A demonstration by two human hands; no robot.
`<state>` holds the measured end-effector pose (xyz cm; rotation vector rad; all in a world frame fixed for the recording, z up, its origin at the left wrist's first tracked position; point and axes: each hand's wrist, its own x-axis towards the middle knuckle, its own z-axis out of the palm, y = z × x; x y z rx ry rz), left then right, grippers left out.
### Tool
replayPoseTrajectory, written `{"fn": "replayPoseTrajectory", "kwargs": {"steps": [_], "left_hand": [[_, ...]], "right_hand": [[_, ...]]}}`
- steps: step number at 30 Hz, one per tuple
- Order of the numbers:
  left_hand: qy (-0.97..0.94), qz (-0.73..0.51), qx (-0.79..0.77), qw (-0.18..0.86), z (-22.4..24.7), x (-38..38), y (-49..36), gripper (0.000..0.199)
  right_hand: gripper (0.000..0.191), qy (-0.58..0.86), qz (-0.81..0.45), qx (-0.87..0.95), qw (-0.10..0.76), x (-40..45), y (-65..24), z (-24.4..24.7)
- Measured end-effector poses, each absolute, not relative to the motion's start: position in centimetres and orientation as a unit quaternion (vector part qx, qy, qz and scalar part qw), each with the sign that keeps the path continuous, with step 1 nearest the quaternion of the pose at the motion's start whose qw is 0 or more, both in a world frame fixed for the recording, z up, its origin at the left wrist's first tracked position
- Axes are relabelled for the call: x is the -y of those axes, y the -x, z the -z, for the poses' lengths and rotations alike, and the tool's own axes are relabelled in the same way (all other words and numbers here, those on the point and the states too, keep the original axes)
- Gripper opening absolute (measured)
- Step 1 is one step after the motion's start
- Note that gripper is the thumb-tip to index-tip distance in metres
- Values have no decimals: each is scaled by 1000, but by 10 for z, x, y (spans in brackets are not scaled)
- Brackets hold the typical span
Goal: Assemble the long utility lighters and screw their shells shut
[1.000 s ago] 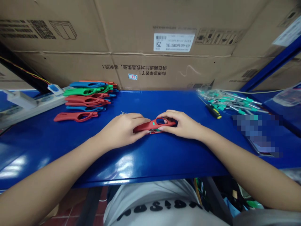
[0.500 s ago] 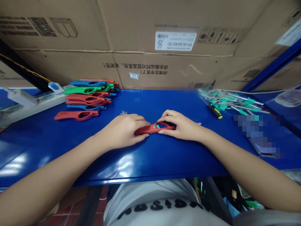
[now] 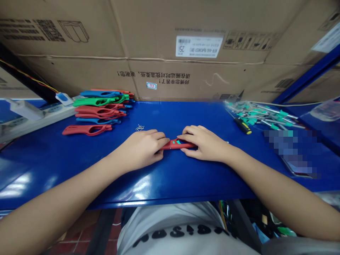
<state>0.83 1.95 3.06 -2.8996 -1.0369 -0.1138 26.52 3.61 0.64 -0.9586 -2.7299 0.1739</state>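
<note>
Between my two hands lies a red long-nosed lighter casing (image 3: 174, 144), with a teal trigger part showing at its loop. My left hand (image 3: 145, 147) grips the handle end, thumb and fingers closed around it and covering most of that end. The other end is held by my right hand (image 3: 204, 143), fingers bent over its top and thumb along the near side. A thin metal tip pokes out just past my right hand. Beyond my left hand sits a small heap of screws (image 3: 140, 128).
Red, green and blue lighter casings (image 3: 99, 112) are stacked at the left, beside a white power strip (image 3: 50, 115). Metal lighter rods with teal triggers (image 3: 262, 114) lie at the right near a black-yellow screwdriver (image 3: 242, 126) and a blurred-out flat device (image 3: 294, 156). A cardboard box (image 3: 159, 42) stands behind.
My left hand has shifted slightly right along the red casing, covering more of its handle end. The casing has tilted a little, and my right hand stays on it.
</note>
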Motion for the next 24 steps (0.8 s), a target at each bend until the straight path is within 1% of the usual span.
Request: {"fn": "replayPoseTrajectory", "kwargs": {"steps": [5,8,12,20,24], "left_hand": [[936,75,343,-7,-23,-28,-5,22],[931,99,352,-15,-20,-33,-3,31],[933,126,335,-32,-19,-32,-4,34],[928,141,345,-3,-19,-36,-1,31],[923,174,342,-10,-23,-39,2,30]], "right_hand": [[29,335,-25,935,110,-35,-265,-10],[34,344,-9,932,112,-34,-266,-12],[37,350,12,930,112,-31,-268,-14],[29,383,6,913,140,-37,-274,-22],[33,401,33,901,163,-40,-281,-28]]}}
